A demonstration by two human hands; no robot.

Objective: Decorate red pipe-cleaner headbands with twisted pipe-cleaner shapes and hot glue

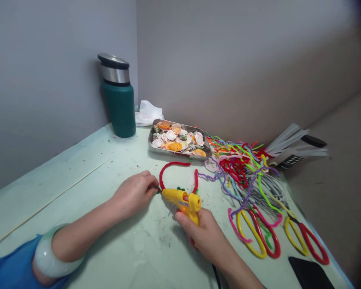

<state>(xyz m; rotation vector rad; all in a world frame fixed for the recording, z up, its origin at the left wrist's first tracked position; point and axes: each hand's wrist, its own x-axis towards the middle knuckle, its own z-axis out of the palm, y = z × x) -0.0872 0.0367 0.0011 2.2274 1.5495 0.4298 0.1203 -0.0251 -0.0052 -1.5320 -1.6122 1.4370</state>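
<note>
Gripping yellow glue gun [180, 197] by handle: R hand [206, 233], fingers wrapped round; nozzle points L, tip just beside L hand [140, 190]. L hand closed, fingertips pinching lower-L end of red pipe cleaner [163, 173], w/ dk green bit [158, 191] showing there; nozzle contact unclear. Red pipe cleaner curves on table [132, 245] btwn gun & steel tray [180, 155] of shells [173, 145]; short red length [196, 180] behind gun, join hidden. R of tray: pile of mixed pipe cleaners [236, 165], 2 pr scissors [273, 254] near. Far L: teal bottle [120, 108]; thin stick [49, 202] along L side
</note>
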